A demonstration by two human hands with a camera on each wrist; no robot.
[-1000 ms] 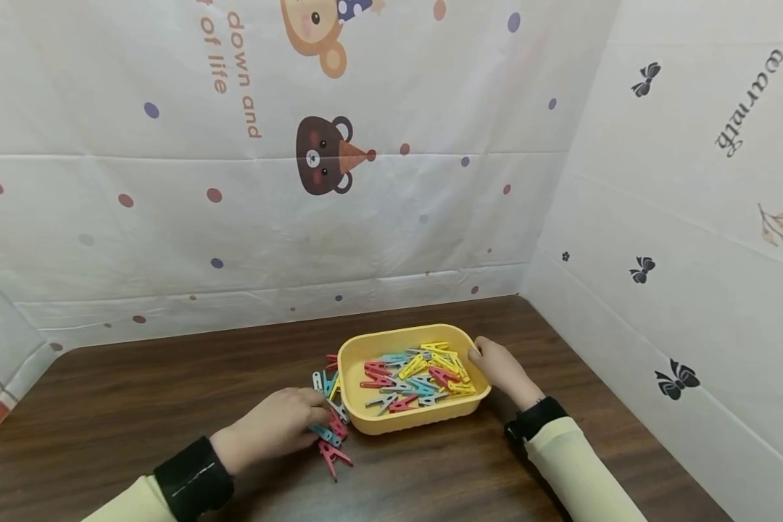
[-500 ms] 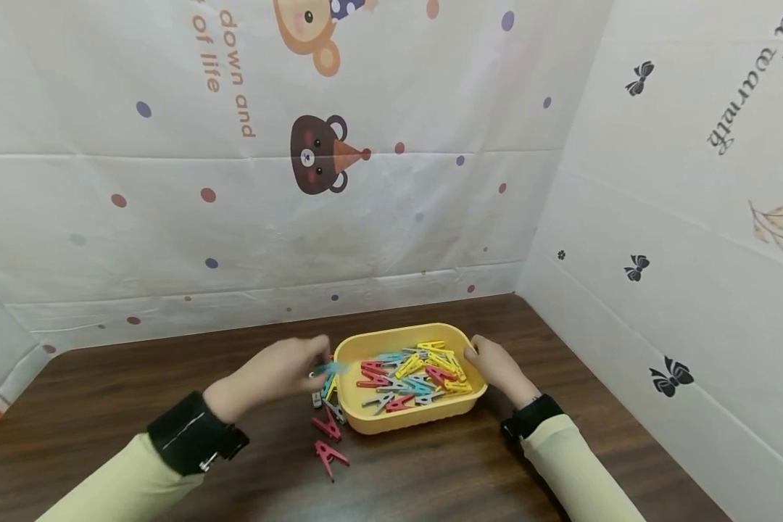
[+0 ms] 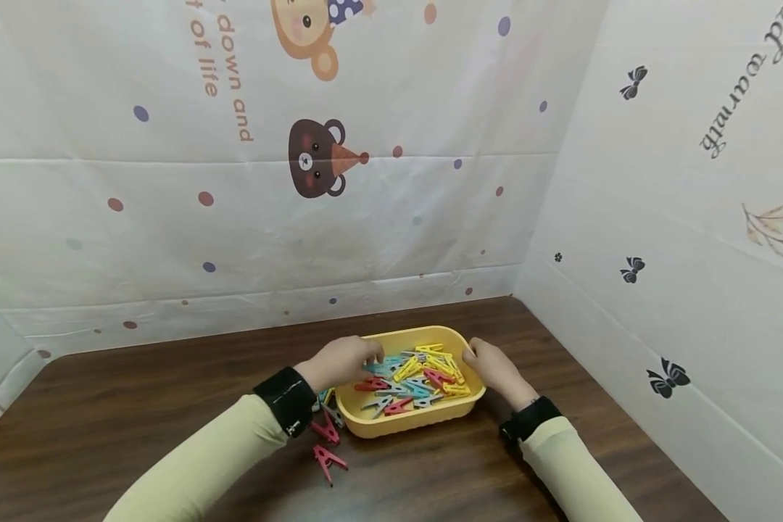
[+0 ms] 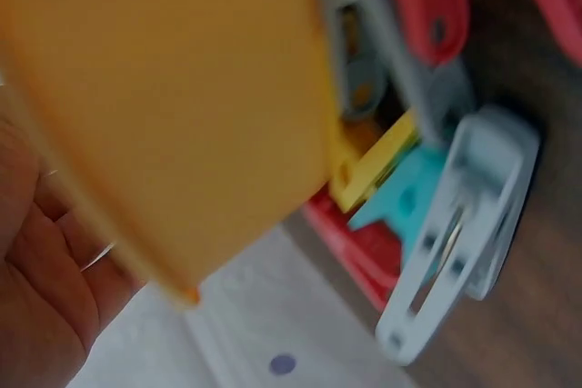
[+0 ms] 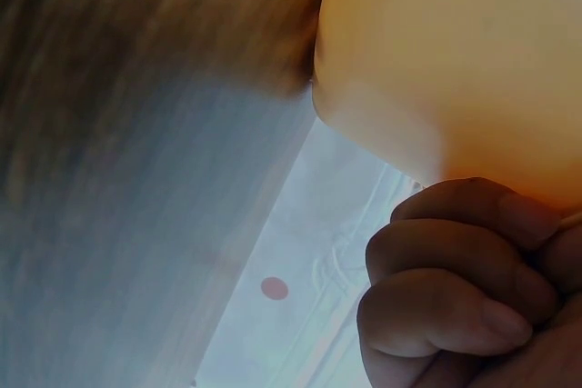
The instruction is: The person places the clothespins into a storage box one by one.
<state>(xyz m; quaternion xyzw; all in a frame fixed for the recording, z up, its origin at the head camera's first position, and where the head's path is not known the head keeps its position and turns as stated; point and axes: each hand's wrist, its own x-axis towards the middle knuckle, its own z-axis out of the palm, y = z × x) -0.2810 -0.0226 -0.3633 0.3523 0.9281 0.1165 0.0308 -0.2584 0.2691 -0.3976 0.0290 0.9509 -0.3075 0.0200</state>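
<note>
Nearest, two red clothespins (image 3: pixel 327 446) lie on the dark table (image 3: pixel 104 406) just left of the yellow tray (image 3: pixel 409 424), where earlier a blue one lay among them under the left hand. Now the left hand (image 3: pixel 341 360) has moved over the tray's left rim, above the heap of coloured clothespins (image 3: pixel 414 380); whether its fingers pinch anything cannot be told. The right hand (image 3: pixel 492 368) stays curled round the tray's right rim, gripping it. Behind the left sleeve, the clothespins beside the tray are partly hidden. Both wrist views are blurred, showing mostly tray wall.
</note>
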